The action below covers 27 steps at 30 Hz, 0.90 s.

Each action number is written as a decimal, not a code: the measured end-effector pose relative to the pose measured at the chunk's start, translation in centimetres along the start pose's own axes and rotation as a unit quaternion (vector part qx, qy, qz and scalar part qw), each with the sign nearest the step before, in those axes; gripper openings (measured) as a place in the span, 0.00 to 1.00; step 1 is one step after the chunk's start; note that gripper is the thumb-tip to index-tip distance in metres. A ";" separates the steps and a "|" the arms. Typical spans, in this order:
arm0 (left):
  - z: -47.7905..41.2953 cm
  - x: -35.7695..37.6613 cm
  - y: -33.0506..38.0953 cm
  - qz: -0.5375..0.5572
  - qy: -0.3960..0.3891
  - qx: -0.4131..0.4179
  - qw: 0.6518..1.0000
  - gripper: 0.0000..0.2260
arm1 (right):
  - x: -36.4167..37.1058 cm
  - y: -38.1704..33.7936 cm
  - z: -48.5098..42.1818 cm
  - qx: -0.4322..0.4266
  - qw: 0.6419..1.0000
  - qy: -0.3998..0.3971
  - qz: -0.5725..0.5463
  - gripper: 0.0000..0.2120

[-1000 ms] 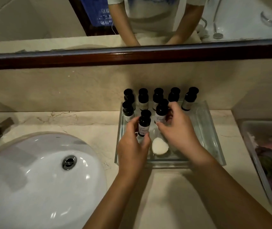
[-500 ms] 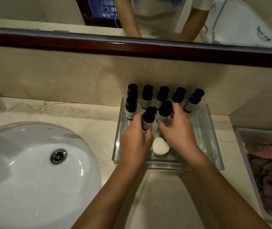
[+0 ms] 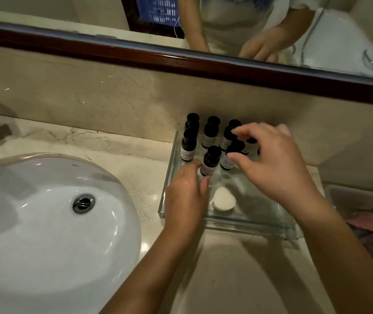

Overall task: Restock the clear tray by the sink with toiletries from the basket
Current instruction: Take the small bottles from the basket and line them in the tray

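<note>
A clear tray [image 3: 253, 222] sits on the counter right of the sink. Several small dark bottles with black caps stand in its back half, and a white soap [image 3: 224, 198] lies near its front. My left hand [image 3: 185, 196] pinches the base of the front bottle [image 3: 211, 160] between fingertips and thumb. My right hand [image 3: 274, 164] hovers over the bottles with its fingers spread and loosely curved. Its thumb and forefinger frame another bottle [image 3: 232, 155] without touching it, and it hides the bottles at the back right.
The white sink [image 3: 45, 223] fills the left, with a tap at the far left edge. The basket [image 3: 360, 200] with pink items stands right of the tray. A marble backsplash and a wood-framed mirror rise behind the tray.
My right hand has let go of the bottle it held and lifted with its fingers spread. My left hand has slid down to the base of the front bottle.
</note>
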<state>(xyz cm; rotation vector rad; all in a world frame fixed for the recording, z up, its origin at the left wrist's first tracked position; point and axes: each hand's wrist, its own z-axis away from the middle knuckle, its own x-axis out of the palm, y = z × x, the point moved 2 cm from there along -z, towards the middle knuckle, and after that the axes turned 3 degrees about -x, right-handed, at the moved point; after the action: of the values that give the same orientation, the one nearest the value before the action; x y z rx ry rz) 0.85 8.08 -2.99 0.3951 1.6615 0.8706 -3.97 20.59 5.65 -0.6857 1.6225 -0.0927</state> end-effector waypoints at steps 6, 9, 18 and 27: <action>-0.6 0.9 0.3 -0.005 0.045 0.024 0.999 0.11 | 1.8 -0.6 -3.6 -0.057 0.982 -0.118 0.137 0.18; -0.3 1.0 -0.1 -0.001 0.059 0.028 0.998 0.10 | 2.4 -0.3 -4.4 -0.044 0.981 -0.110 0.152 0.18; -0.8 1.2 -1.3 -0.077 -0.036 0.130 0.988 0.13 | 2.3 -0.4 -4.4 -0.063 0.988 -0.078 0.116 0.18; -1.0 2.1 -1.3 -0.079 0.015 0.140 0.987 0.13 | 2.1 -0.4 -4.3 -0.084 0.988 -0.091 0.094 0.17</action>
<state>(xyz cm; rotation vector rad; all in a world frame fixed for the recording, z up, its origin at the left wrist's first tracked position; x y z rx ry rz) -0.46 8.24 -5.31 0.4366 1.8220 0.5303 -7.89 17.86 4.78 -0.6450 1.5210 0.2400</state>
